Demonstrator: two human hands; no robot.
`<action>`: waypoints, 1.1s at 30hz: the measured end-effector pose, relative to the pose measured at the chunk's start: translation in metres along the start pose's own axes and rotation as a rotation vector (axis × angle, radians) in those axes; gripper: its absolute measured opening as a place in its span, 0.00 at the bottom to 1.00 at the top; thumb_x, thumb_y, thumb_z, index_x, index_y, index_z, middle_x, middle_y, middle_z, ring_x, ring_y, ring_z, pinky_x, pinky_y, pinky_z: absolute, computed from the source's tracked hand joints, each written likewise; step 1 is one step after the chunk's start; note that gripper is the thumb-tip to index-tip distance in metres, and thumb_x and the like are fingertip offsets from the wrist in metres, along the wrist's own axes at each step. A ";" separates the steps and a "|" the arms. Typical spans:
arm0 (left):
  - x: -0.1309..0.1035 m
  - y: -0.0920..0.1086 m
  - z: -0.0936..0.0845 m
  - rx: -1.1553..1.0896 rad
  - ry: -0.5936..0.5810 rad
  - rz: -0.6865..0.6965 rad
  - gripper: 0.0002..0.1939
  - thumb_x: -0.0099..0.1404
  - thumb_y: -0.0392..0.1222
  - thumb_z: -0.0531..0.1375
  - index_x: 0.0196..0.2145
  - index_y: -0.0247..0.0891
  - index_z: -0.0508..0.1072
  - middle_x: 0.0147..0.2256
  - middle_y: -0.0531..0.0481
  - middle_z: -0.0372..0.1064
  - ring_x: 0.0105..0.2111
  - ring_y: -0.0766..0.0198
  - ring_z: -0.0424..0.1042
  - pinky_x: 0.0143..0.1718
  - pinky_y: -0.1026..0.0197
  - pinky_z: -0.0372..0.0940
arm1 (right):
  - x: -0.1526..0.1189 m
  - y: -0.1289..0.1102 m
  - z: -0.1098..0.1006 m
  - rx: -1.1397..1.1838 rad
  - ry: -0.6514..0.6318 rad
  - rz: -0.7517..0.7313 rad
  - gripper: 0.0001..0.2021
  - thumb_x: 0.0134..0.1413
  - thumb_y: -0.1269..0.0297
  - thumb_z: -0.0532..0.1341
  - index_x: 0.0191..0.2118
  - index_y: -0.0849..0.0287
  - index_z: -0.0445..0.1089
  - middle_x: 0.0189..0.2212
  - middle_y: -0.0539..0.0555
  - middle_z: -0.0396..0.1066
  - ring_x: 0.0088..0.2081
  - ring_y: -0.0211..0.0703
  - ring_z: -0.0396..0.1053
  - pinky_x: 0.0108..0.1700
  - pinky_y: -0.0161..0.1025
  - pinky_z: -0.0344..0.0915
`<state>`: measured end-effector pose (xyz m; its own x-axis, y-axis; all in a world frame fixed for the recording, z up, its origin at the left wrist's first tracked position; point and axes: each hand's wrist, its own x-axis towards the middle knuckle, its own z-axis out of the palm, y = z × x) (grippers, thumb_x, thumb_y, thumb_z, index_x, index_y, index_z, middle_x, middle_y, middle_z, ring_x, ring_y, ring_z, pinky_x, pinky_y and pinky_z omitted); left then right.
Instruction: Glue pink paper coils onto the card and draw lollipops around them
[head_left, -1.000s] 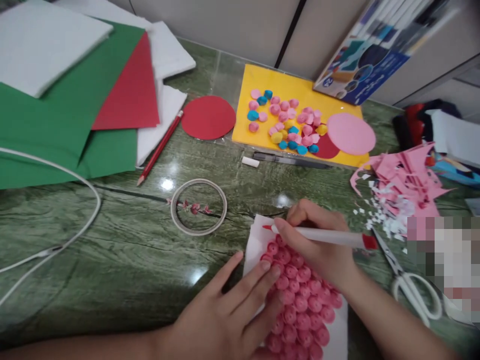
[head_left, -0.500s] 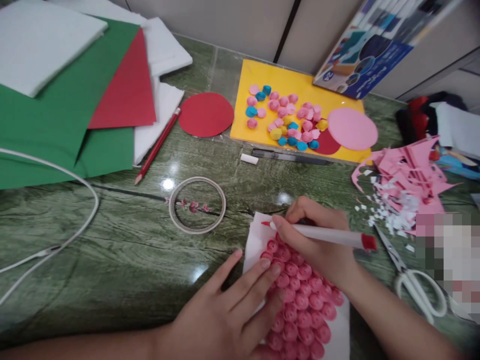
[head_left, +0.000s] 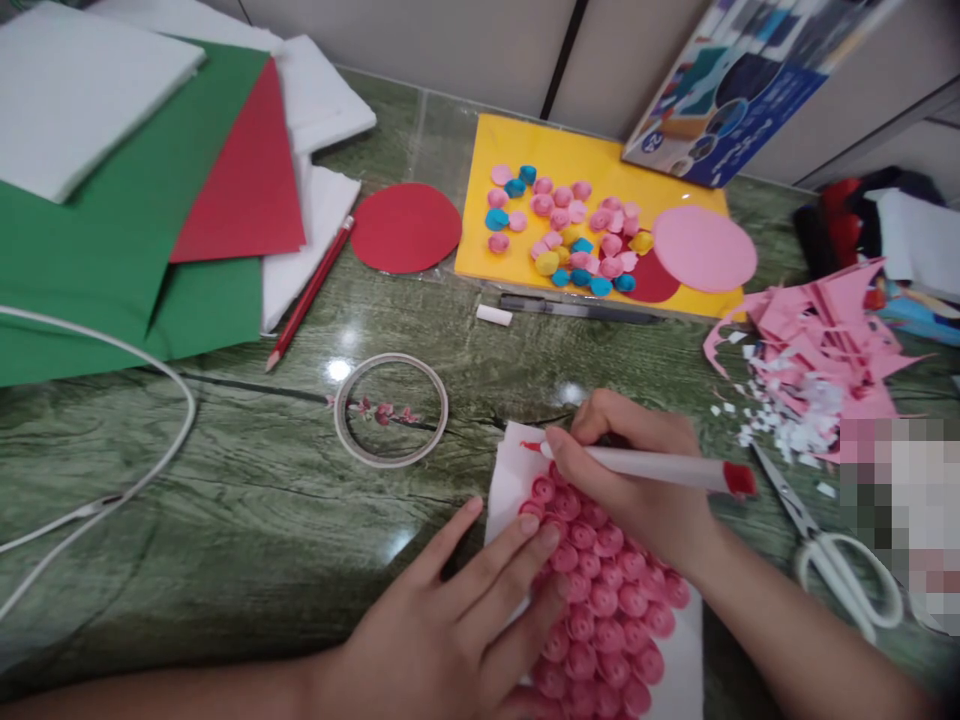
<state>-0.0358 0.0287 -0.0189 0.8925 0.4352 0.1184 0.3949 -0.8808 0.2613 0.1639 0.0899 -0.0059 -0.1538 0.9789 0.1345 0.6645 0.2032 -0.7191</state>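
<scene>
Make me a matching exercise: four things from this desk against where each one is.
1. red-tipped marker
2. thin ring
3. pink oval
4. scissors

A. overlapping the yellow sheet
B. blade tips beside the white scraps
C. in the right hand
D. around small pink blossoms

Pairs: 1-C, 2-D, 3-A, 4-B

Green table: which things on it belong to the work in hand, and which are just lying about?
In use:
marker, in the right hand
paper, under the left hand
pink rolls, on the paper

Seemingly lying about:
pencil
scissors
tape ring
cable
</scene>
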 end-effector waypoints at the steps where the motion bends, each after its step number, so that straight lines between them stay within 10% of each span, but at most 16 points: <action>1: 0.000 0.000 0.000 -0.004 0.003 0.000 0.23 0.67 0.52 0.47 0.55 0.40 0.63 0.57 0.45 0.60 0.61 0.55 0.51 0.63 0.45 0.35 | 0.000 0.000 0.000 0.005 -0.002 -0.003 0.15 0.49 0.69 0.60 0.18 0.56 0.54 0.14 0.44 0.59 0.16 0.31 0.56 0.19 0.32 0.53; 33: -0.001 0.002 0.003 -0.023 0.029 -0.013 0.25 0.67 0.54 0.48 0.55 0.38 0.63 0.57 0.44 0.59 0.60 0.54 0.52 0.62 0.44 0.35 | 0.000 -0.002 0.001 -0.027 0.036 0.028 0.14 0.49 0.66 0.61 0.19 0.58 0.57 0.14 0.44 0.61 0.17 0.29 0.56 0.19 0.30 0.52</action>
<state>-0.0346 0.0258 -0.0216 0.8805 0.4522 0.1423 0.4011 -0.8706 0.2849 0.1624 0.0891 -0.0053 -0.1090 0.9843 0.1390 0.6877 0.1756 -0.7044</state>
